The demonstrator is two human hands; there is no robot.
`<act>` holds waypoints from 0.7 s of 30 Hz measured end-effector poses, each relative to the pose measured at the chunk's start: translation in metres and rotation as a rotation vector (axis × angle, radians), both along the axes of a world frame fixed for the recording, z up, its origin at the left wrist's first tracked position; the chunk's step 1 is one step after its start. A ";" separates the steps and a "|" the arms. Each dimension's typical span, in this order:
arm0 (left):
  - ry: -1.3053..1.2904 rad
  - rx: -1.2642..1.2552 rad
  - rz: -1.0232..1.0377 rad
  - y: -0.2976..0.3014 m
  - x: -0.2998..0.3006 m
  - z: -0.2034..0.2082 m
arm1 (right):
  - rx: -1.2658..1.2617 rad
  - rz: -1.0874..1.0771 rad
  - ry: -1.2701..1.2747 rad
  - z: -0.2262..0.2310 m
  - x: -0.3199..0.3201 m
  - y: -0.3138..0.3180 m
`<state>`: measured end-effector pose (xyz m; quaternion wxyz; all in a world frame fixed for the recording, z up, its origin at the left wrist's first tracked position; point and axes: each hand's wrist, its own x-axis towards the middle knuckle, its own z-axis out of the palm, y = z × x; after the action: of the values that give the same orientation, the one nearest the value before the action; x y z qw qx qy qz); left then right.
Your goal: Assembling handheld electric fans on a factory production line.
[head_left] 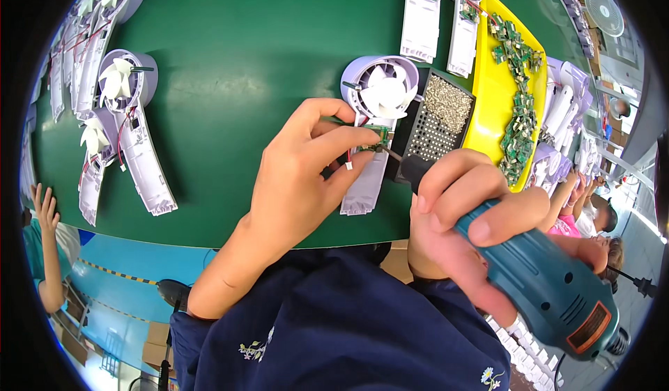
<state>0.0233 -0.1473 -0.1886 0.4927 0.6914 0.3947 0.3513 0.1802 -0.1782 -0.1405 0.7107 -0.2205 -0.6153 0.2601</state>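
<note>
My left hand (296, 164) pinches a small green circuit board (377, 137) against the handle part of a pale lilac handheld-fan housing (363, 194). A white fan blade (385, 93) sits in the round head of that housing, which lies on the table with its head away from me. My right hand (463, 213) is wrapped round a teal electric screwdriver (547, 272), held at a slant. Its thin bit reaches the board beside my left fingertips; whether a screw is under the tip cannot be made out. A short wire with a white connector hangs near my left fingers.
A black screw tray (426, 134) full of small screws stands right of the housing. Beside it is a yellow bin (486, 77) holding many circuit boards. More fan housings (143, 157) lie at left and at the far right on the green table (230, 63). Other people sit at both sides.
</note>
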 end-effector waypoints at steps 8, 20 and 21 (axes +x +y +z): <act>0.020 -0.147 -0.064 0.005 0.002 0.011 | 0.038 -0.026 0.065 0.003 -0.003 -0.002; -0.060 -0.216 0.058 0.094 0.009 0.005 | -0.710 -0.764 0.311 0.036 0.154 -0.062; -0.099 -0.249 0.053 0.100 0.011 0.006 | -0.810 -0.767 0.257 0.043 0.152 -0.055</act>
<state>0.0347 -0.0472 -0.1830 0.5842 0.5960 0.4285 0.3463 0.3326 -0.2331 -0.0973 0.6821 -0.6494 -0.2514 0.2232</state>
